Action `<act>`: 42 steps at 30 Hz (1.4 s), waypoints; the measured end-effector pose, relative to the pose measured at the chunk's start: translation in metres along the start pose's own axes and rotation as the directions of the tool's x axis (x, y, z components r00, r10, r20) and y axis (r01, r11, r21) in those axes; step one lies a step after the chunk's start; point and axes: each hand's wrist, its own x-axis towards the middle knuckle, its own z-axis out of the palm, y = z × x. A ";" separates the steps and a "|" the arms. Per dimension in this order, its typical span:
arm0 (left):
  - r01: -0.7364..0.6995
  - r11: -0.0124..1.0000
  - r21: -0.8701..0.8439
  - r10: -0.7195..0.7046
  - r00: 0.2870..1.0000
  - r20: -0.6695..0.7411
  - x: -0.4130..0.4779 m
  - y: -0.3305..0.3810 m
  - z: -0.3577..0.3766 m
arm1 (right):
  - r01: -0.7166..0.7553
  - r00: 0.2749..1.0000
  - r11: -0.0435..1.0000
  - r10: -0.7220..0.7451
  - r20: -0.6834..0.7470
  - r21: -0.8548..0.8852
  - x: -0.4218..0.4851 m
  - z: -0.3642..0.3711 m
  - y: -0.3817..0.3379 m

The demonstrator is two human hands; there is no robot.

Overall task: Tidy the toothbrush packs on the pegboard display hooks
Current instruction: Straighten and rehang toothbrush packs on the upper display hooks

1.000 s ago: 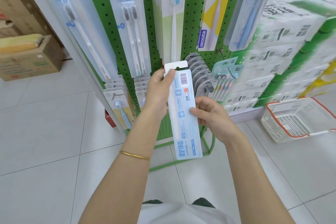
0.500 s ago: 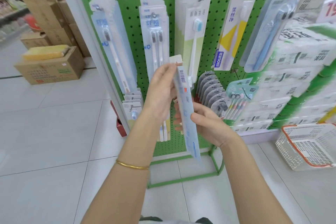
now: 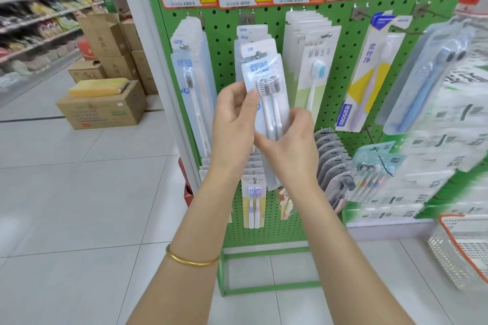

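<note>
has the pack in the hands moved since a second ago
Yes: the pack rose along the pegboard, from the lower hooks to the upper packs, and flipped face-out.

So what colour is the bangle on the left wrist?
Gold; the bangle shows best in the head view.

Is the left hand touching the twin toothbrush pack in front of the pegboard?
Touching. In the head view the left hand pinches the twin toothbrush pack: its thumb lies on the pack's left edge, no gap.

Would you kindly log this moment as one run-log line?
left hand: pinches twin toothbrush pack left edge | right hand: holds its lower part | pack: upright, facing out, before pegboard | hooked: unclear
</note>
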 end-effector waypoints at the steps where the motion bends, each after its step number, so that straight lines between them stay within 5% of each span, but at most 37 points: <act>1: 0.002 1.000 0.006 -0.002 1.000 -0.001 0.002 -0.001 0.000 | -0.003 1.000 1.000 0.003 -0.011 -0.013 0.000 0.003 0.000; 13: -0.024 0.977 0.211 0.044 0.995 -0.092 0.027 -0.018 0.003 | 0.119 0.990 0.984 -0.107 0.091 -0.135 0.003 0.005 0.008; 20: -0.014 0.967 0.254 0.047 0.991 -0.126 0.037 -0.024 0.008 | 0.453 0.828 0.846 -0.516 -0.219 -0.282 0.045 -0.036 -0.040; 27: -0.013 0.957 0.291 0.054 0.990 -0.133 0.040 -0.022 0.009 | 0.470 0.836 0.681 -0.547 0.036 -0.561 0.114 -0.039 -0.094; 34: -0.219 0.880 0.421 0.297 0.946 -0.129 0.031 -0.020 0.013 | 0.531 0.844 0.646 -0.459 0.276 -0.548 0.134 -0.044 -0.111; 42: -0.333 0.764 0.552 0.462 0.881 -0.108 0.021 -0.018 0.017 | 0.557 0.831 0.625 -0.408 0.379 -0.547 0.133 -0.054 -0.118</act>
